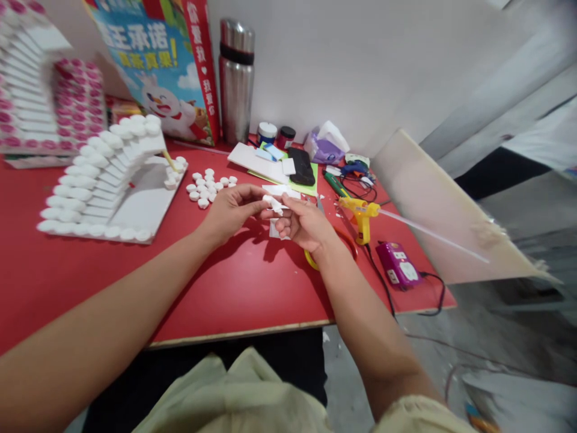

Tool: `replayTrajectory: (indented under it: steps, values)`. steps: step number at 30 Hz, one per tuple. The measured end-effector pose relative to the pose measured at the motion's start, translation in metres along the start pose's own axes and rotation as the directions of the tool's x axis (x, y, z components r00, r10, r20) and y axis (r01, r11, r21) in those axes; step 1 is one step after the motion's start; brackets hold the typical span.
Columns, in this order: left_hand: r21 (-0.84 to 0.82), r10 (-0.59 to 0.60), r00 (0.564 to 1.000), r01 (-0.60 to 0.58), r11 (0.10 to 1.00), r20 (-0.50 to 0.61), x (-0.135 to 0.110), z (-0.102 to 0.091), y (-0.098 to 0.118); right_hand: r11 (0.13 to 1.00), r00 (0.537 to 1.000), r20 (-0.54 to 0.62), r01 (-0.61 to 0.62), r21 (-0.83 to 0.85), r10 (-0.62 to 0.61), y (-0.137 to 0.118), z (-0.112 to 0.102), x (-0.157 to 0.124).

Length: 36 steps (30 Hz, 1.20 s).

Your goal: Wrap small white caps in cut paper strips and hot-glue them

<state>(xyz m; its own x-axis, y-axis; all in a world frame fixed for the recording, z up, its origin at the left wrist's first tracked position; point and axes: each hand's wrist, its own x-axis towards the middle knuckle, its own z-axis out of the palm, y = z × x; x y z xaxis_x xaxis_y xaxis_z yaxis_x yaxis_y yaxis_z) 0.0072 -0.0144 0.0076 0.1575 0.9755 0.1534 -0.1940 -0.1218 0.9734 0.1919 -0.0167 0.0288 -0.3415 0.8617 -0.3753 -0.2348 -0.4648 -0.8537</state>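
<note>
Both my hands meet over the red table, pinching a small white folded piece [273, 204] that looks like paper or soft foam. My left hand [234, 207] has thumb and fingers closed on its left side. From the right, my right hand [306, 221] grips it with the fingertips, the other fingers curled below. Flat white paper pieces [279, 191] lie under and behind the hands. Just left of my left hand is a cluster of white round puffs [207, 189]. Scissors with yellow and orange handles [311, 260] are partly hidden beneath my right wrist.
A white model with puff edging [85, 195] stands left, a pink-and-white one [27, 90] behind it. A steel flask [237, 84] and printed bag [157, 72] stand at the back. Right are a yellow glue gun [362, 216] with a long glue stick and a purple power socket [399, 264].
</note>
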Motion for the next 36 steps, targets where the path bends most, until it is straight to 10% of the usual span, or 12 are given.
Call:
replayTrajectory:
  steps: [20,36]
  values:
    - [0.09,-0.014,1.0,0.013,0.996,0.011,0.0,-0.003,-0.003,0.944,0.967,-0.019,0.244,-0.223,-0.254,0.009,-0.002,0.0]
    - [0.022,-0.016,0.999,0.017,1.0,-0.039,-0.003,0.006,-0.004,0.531,0.762,-0.026,0.425,-0.733,-0.647,0.023,0.011,-0.003]
